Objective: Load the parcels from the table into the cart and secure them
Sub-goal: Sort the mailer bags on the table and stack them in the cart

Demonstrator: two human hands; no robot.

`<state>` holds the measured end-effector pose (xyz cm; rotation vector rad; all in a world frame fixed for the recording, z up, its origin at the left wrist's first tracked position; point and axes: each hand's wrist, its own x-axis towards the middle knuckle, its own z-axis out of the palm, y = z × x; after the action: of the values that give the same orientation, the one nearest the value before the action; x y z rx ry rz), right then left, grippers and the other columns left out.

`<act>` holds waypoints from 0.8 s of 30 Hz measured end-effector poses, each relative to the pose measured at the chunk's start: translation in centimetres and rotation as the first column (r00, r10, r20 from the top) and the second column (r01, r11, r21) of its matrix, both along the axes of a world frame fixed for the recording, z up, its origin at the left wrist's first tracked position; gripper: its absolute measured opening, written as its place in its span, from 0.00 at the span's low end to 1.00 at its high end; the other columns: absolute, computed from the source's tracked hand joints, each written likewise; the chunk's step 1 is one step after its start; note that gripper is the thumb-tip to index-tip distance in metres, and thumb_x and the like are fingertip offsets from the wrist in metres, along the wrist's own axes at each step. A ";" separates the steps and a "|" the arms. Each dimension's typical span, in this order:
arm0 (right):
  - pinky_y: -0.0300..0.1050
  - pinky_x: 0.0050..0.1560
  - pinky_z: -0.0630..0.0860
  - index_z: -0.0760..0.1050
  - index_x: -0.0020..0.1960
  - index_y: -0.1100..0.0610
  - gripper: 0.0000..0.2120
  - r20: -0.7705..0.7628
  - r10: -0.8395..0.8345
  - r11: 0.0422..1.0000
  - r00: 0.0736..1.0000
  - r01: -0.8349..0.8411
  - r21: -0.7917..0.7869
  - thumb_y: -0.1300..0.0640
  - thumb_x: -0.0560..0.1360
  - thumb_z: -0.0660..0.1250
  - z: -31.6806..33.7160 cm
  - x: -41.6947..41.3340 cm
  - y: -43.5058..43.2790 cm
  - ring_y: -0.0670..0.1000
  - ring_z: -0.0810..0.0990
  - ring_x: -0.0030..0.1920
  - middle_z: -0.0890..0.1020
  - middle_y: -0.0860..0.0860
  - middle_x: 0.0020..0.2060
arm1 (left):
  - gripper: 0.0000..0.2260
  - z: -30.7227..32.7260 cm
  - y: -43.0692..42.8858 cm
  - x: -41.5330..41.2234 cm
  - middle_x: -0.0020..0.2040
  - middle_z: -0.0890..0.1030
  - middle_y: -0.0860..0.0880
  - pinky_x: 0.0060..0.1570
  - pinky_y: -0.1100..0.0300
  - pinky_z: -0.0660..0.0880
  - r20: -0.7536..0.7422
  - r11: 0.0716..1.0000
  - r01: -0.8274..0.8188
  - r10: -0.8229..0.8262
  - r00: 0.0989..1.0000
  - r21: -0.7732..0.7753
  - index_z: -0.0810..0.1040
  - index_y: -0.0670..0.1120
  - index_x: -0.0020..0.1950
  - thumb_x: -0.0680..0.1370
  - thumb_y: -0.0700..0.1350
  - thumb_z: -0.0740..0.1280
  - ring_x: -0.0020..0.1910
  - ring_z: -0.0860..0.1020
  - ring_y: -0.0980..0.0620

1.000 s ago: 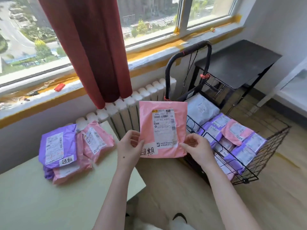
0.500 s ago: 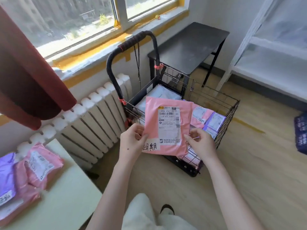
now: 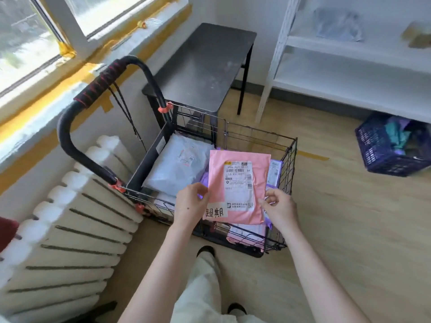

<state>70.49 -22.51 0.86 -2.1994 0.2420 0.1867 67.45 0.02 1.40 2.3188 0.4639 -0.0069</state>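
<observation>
– Sunny room! What stands on the wood floor by the window?
– My wire cart stands there, just beside the white radiator. Its black handle loops up on the window side.
– What do you hold?
– I hold a pink parcel over the cart. It is flat and a bit tilted. It has a white label facing me and a small white sticker with writing at its low left corner.
– Which hand holds it?
– Both. My left hand is at the left edge, and its fingers curl round that edge. My right hand is at the right edge, and its fingers pinch the parcel there.
– Is anything in the cart?
– Yes. One big white parcel lies at the handle end. Some purple parcels peek out from under the pink one. I can see more pink ones through the wire on the near side.
– What else is around?
– Behind the cart stands a dark bench, near the wall. To the right is a white shelf, and a blue basket with cloth in it sits on the floor near it. Below my arms I can see my pale trouser leg and dark shoes
</observation>
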 end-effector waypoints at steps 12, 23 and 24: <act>0.47 0.47 0.78 0.78 0.52 0.56 0.09 -0.330 -0.172 0.983 0.928 0.137 -0.125 0.63 0.72 0.69 -10.3 7.0 2.6 0.51 0.81 0.44 0.81 0.48 0.41 | 0.06 -10.6 2.7 12.4 0.42 0.84 0.46 0.46 0.58 0.75 -0.322 0.974 0.207 -0.227 0.919 -0.096 0.84 0.42 0.45 0.73 0.38 0.66 0.42 0.79 0.48; 0.46 0.43 0.77 0.75 0.54 0.55 0.08 -0.516 -0.173 0.976 0.839 0.074 -0.206 0.59 0.75 0.68 -19.3 10.4 4.0 0.52 0.80 0.44 0.80 0.49 0.45 | 0.10 -20.3 0.1 14.6 0.54 0.83 0.44 0.51 0.57 0.76 -0.528 0.985 0.059 -0.137 0.838 -0.162 0.82 0.42 0.56 0.77 0.41 0.65 0.52 0.81 0.45; 0.45 0.41 0.76 0.75 0.55 0.56 0.09 -0.517 -0.177 0.975 0.837 0.077 -0.209 0.60 0.75 0.68 -20.0 10.9 4.0 0.52 0.80 0.44 0.80 0.50 0.46 | 0.11 -21.0 -0.1 14.8 0.55 0.83 0.45 0.51 0.59 0.75 -0.518 0.983 0.058 -0.141 0.844 -0.173 0.81 0.41 0.57 0.78 0.41 0.65 0.52 0.81 0.46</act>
<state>81.34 -18.52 -19.13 -2.2563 0.7411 0.7343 82.29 -0.11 -19.61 2.1663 0.5880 -0.7275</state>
